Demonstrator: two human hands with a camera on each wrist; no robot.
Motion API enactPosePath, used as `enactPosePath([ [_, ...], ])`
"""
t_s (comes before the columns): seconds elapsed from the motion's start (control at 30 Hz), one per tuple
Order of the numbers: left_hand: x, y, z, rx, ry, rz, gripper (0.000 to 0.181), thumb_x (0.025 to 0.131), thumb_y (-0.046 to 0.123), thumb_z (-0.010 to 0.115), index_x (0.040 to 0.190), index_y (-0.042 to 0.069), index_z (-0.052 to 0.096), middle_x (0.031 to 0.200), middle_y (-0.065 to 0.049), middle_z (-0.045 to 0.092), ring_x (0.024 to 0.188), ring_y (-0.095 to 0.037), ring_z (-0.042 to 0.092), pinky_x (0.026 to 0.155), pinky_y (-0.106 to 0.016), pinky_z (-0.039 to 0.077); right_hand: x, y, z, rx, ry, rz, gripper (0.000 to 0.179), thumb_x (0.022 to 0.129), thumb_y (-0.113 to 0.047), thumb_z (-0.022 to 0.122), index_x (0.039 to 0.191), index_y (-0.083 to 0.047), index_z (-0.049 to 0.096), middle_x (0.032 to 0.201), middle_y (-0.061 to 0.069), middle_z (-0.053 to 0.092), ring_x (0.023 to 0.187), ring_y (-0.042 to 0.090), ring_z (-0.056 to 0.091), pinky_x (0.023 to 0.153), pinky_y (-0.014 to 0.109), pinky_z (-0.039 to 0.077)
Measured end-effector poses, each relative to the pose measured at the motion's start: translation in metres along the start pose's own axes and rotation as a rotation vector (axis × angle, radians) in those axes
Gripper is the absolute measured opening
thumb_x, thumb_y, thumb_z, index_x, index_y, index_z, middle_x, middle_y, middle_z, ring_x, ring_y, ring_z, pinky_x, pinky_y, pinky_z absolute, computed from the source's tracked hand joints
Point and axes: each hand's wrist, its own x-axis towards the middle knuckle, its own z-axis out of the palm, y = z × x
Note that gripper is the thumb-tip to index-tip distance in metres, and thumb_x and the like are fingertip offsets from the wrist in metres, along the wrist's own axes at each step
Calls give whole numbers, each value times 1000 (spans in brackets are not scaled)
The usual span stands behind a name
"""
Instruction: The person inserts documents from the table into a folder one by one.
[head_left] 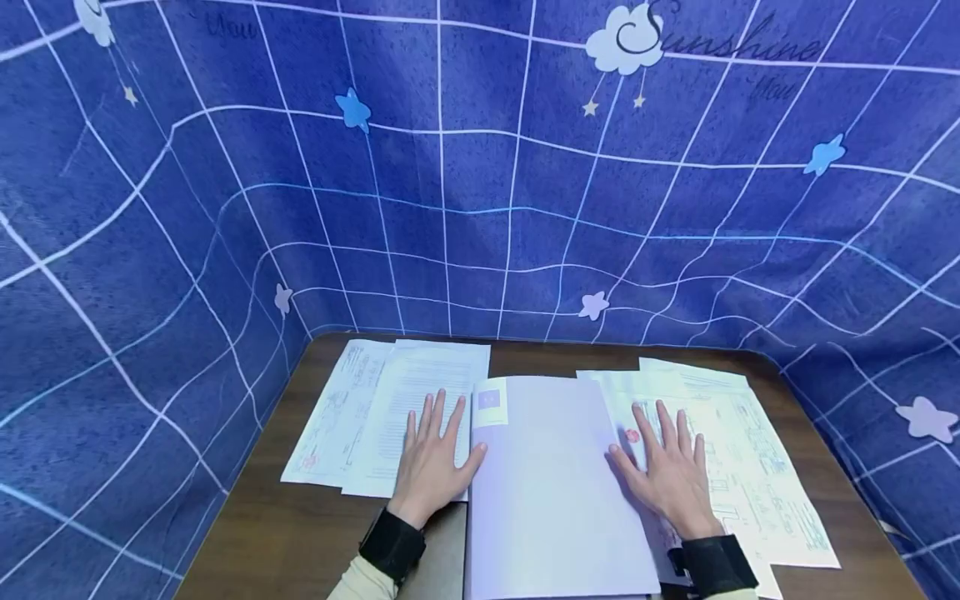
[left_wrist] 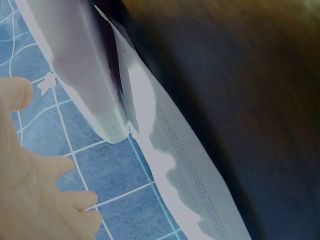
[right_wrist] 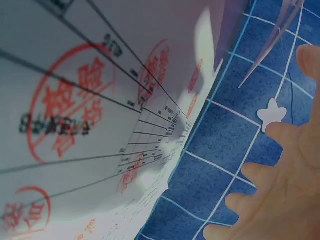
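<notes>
A lilac folder (head_left: 555, 492) with a small white-and-purple label (head_left: 491, 401) at its top left corner lies in the middle of the table. To its left, my left hand (head_left: 431, 467) is spread over printed sheets (head_left: 442, 367), with the thumb tip by the folder's left edge. My right hand (head_left: 675, 479) has its fingers apart above other papers (head_left: 772, 492), its thumb close to the folder's right edge. Red round stamps (right_wrist: 70, 102) mark a sheet in the right wrist view. Whether either palm presses down cannot be told.
The brown wooden table (head_left: 277, 542) is bordered by a blue curtain (head_left: 480, 192) with white grid lines and stars, at the back and both sides. Papers overlap loosely on both sides of the folder.
</notes>
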Motion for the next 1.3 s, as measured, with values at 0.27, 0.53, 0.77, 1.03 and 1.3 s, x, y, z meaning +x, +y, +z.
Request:
enactPosePath([
  [0.27, 9, 4, -9, -15, 3, 1, 78, 97, 57, 58, 160, 15, 38, 167, -21, 23, 156, -39, 16, 122, -63, 10, 12, 2, -11, 3, 47, -39, 85, 93, -66, 58, 161, -20, 34, 166, 25, 23, 152, 54, 10, 114, 76, 5],
  [0.53, 15, 12, -17, -22, 8, 11, 78, 98, 55, 58, 160, 14, 37, 167, -20, 25, 155, -39, 18, 122, -63, 13, 21, -1, -17, 0, 42, -47, 86, 93, -67, 57, 163, -22, 32, 166, 25, 22, 152, 53, 10, 115, 75, 3],
  [0.77, 35, 61, -12, 63, -49, 260, 79, 99, 60, 53, 161, 13, 35, 168, -17, 24, 155, -37, 21, 122, -61, 17, 19, 1, -19, -2, 42, -49, 86, 94, -66, 57, 161, -18, 34, 165, 27, 23, 153, 53, 5, 113, 78, 5],
  [1.03, 48, 155, 13, 309, -393, 666, 74, 101, 68, 40, 159, 22, 41, 165, 1, 36, 153, -26, 28, 123, -52, 23, 15, 13, -21, 8, 74, -7, 79, 98, -61, 55, 160, -15, 37, 163, 29, 25, 150, 57, 9, 111, 80, 4],
  [1.3, 33, 177, 36, 448, -536, 771, 59, 97, 72, 47, 144, 38, 58, 160, 10, 41, 150, -22, 36, 120, -47, 31, 4, 13, -11, -18, 52, 17, 82, 96, -65, 54, 158, -14, 38, 162, 30, 26, 149, 59, 10, 109, 82, 9],
])
